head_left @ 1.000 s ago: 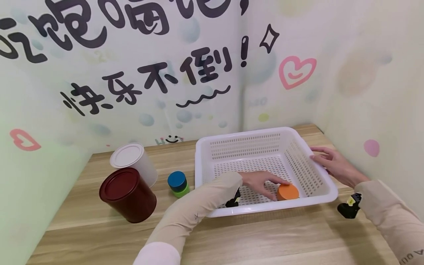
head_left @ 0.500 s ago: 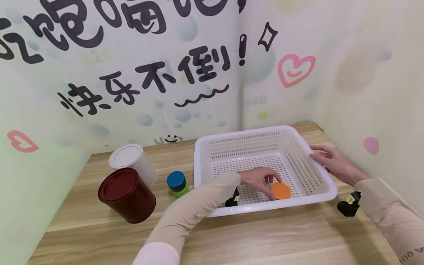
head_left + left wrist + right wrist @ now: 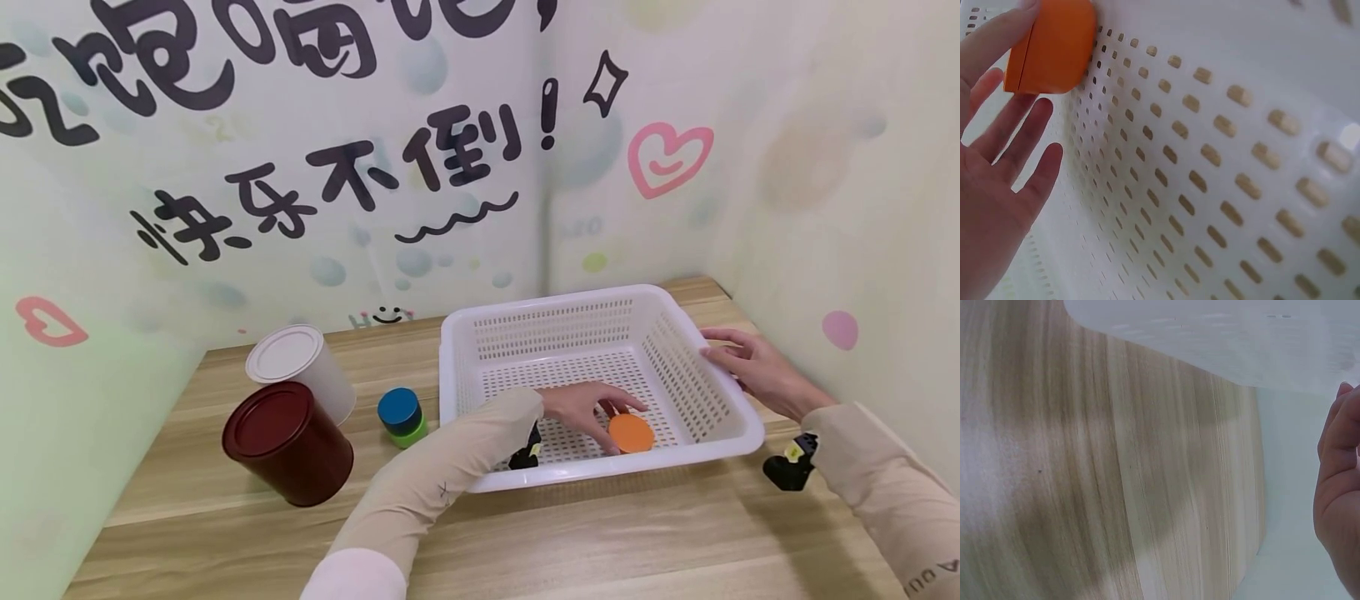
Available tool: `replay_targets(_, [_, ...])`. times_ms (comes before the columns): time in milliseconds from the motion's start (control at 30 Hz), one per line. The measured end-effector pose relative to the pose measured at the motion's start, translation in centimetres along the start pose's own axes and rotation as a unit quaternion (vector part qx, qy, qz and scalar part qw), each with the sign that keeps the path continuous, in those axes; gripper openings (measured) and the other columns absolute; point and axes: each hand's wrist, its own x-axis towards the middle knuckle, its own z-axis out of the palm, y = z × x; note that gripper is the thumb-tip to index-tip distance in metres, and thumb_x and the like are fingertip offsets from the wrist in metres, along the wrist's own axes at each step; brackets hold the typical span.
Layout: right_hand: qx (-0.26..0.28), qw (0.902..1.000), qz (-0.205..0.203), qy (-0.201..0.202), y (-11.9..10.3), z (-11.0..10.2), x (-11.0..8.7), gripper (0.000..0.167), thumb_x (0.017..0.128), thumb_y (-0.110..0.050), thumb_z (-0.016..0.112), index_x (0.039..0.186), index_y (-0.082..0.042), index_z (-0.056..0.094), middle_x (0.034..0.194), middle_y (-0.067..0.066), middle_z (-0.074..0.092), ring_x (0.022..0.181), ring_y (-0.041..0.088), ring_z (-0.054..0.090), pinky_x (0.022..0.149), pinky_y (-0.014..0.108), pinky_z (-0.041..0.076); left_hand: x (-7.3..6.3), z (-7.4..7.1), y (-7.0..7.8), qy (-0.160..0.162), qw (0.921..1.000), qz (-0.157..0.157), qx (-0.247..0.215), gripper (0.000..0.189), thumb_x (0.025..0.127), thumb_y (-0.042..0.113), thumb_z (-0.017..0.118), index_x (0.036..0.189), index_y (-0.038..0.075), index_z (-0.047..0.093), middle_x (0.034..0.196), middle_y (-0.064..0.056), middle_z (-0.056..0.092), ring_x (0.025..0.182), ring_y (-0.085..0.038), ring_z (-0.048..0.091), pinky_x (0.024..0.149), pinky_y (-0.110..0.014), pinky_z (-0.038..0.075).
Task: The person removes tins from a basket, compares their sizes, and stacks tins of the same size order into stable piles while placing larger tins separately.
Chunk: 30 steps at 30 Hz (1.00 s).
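Observation:
My left hand (image 3: 585,407) reaches down into a white plastic basket (image 3: 555,472), beside a round orange-topped container (image 3: 632,433) near the front wall. In the left wrist view, the thumb of the left hand (image 3: 997,156) touches the orange container (image 3: 1057,47); the other fingers spread loosely below and behind it. My right hand (image 3: 761,371) grips the basket's right rim, with fingertips at the edge. The right wrist view catches only part of that right hand (image 3: 1341,469), its fingers bent against the basket wall (image 3: 1210,337).
Left of the basket stands a small jar (image 3: 401,414) with a blue top and green lower part. Further left are a dark red can (image 3: 288,442) and a white can (image 3: 303,362) behind it. The wooden table (image 3: 600,542) meets printed walls at the back and sides.
The orange container has shifted a little to the left inside the basket, beside the left hand. Its fingers bent over it, then straightened somewhat. The right hand stays at the rim.

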Motion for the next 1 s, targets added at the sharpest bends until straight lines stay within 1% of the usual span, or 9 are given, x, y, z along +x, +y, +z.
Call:
replay_targets(100, [-0.001, 1.0000, -0.001, -0.001, -0.1, 0.0, 0.0, 0.049, 0.091, -0.027, 0.050, 0.129, -0.003, 0.031, 0.089, -0.005, 0.062, 0.079, 0.016, 0.062, 0.065, 0.038, 0.051, 0.0, -0.1, -0.1, 0.015, 0.9996, -0.023, 0.006, 0.066, 0.068, 0.020, 0.077, 0.126, 0.013, 0.048, 0.108, 0.006, 0.051, 0.089, -0.004, 0.048, 0.076, -0.015, 0.040])
replay_targets(233, [0.002, 1.0000, 0.000, -0.001, 0.0, -0.1, 0.0, 0.048, 0.090, -0.028, 0.051, 0.128, -0.005, 0.032, 0.089, -0.006, 0.063, 0.080, 0.016, 0.062, 0.066, 0.038, 0.051, -0.1, -0.3, -0.3, 0.042, 0.9972, -0.061, 0.004, 0.057, 0.067, 0.027, 0.078, 0.116, 0.016, 0.052, 0.096, 0.008, 0.052, 0.083, -0.005, 0.048, 0.071, -0.015, 0.040])
replay_targets(433, [0.007, 1.0000, 0.000, 0.000, -0.1, 0.0, -0.1, 0.048, 0.090, -0.028, 0.051, 0.128, -0.005, 0.033, 0.090, -0.005, 0.063, 0.080, 0.018, 0.062, 0.066, 0.039, 0.051, -0.3, -0.6, -0.7, 0.075, 0.9913, -0.108, 0.005, 0.052, 0.069, 0.034, 0.075, 0.107, 0.017, 0.044, 0.087, 0.004, 0.051, 0.074, -0.007, 0.046, 0.064, -0.017, 0.041])
replay_targets(500, [0.007, 1.0000, 0.001, -0.001, -0.1, 0.2, -0.1, 0.051, 0.090, -0.028, 0.052, 0.129, -0.003, 0.031, 0.090, -0.003, 0.063, 0.080, 0.018, 0.062, 0.066, 0.039, 0.051, -0.4, -0.6, -1.0, 0.081, 0.9894, -0.120, 0.005, 0.053, 0.069, 0.036, 0.074, 0.107, 0.017, 0.042, 0.085, 0.002, 0.051, 0.073, -0.008, 0.047, 0.062, -0.017, 0.041])
replay_targets(600, [0.002, 1.0000, 0.001, 0.000, -0.1, 0.3, -0.1, 0.056, 0.090, -0.029, 0.052, 0.131, 0.001, 0.028, 0.092, -0.002, 0.062, 0.081, 0.019, 0.062, 0.067, 0.040, 0.051, -0.6, -0.7, -1.4, 0.092, 0.9870, -0.132, -0.003, 0.058, 0.070, 0.036, 0.073, 0.113, 0.015, 0.039, 0.087, 0.001, 0.050, 0.075, -0.008, 0.048, 0.064, -0.018, 0.041])
replay_targets(667, [0.004, 1.0000, 0.001, 0.000, 0.0, 0.3, -0.1, 0.056, 0.090, -0.029, 0.052, 0.131, 0.001, 0.028, 0.092, -0.002, 0.062, 0.081, 0.019, 0.062, 0.067, 0.040, 0.051, -0.6, -0.8, -1.4, 0.099, 0.9863, -0.131, -0.011, 0.064, 0.071, 0.037, 0.072, 0.119, 0.013, 0.037, 0.092, 0.001, 0.049, 0.080, -0.008, 0.048, 0.068, -0.019, 0.041])
replay_targets(800, [0.005, 1.0000, 0.001, 0.001, 0.1, 0.2, 0.0, 0.057, 0.090, -0.029, 0.052, 0.131, 0.001, 0.027, 0.091, -0.003, 0.062, 0.081, 0.017, 0.062, 0.067, 0.039, 0.051, -0.7, -1.1, -1.3, 0.109, 0.9872, -0.109, -0.041, 0.070, 0.072, 0.032, 0.072, 0.128, 0.011, 0.036, 0.103, 0.001, 0.046, 0.091, -0.008, 0.045, 0.075, -0.019, 0.040])
replay_targets(900, [0.002, 1.0000, 0.001, 0.002, 0.0, 0.2, -0.1, 0.057, 0.089, -0.029, 0.052, 0.131, 0.001, 0.027, 0.091, -0.003, 0.062, 0.081, 0.017, 0.062, 0.067, 0.039, 0.051, -0.7, -1.3, -1.2, 0.094, 0.9894, -0.095, -0.057, 0.065, 0.071, 0.027, 0.074, 0.126, 0.013, 0.042, 0.106, 0.004, 0.047, 0.092, -0.008, 0.046, 0.077, -0.019, 0.040])
replay_targets(1000, [-0.002, 1.0000, 0.004, 0.005, 0.0, 0.2, -0.1, 0.059, 0.089, -0.030, 0.053, 0.132, 0.001, 0.027, 0.092, -0.001, 0.062, 0.081, 0.017, 0.062, 0.067, 0.039, 0.051, -0.7, -1.3, -1.3, 0.078, 0.9919, -0.088, -0.048, 0.055, 0.071, 0.024, 0.075, 0.119, 0.014, 0.050, 0.102, 0.007, 0.050, 0.089, -0.007, 0.048, 0.076, -0.017, 0.040])
